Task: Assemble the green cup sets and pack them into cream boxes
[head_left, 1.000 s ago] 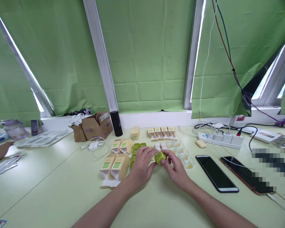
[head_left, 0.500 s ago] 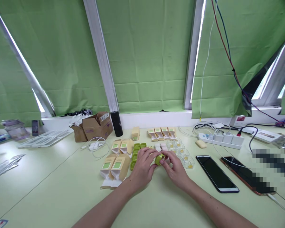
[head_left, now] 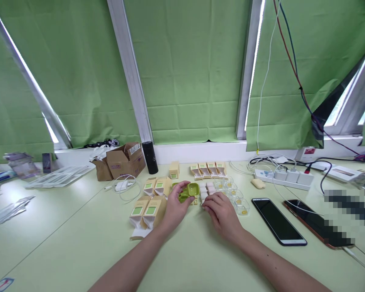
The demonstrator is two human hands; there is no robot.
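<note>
My left hand [head_left: 174,209] grips a small green hinged case [head_left: 189,192], which stands open with its hollow lid facing up. My right hand [head_left: 221,214] rests on the table just right of it, fingers curled over the small white pieces [head_left: 207,189]; what the fingertips pinch, if anything, is hidden. More green cases [head_left: 175,185] lie behind my left hand. Several clear round cups with yellow dots [head_left: 235,198] sit right of the white pieces.
Tan cartons with green labels [head_left: 148,209] lie left of my left hand, and a row more [head_left: 209,170] stands behind. Two phones [head_left: 279,221] lie at the right by a power strip [head_left: 282,177]. A cardboard box [head_left: 124,159] and black cylinder [head_left: 149,157] stand at the back left.
The green case, held shut between both hands before, is now open in my left hand alone. My right hand let go and dropped to the white pieces.
</note>
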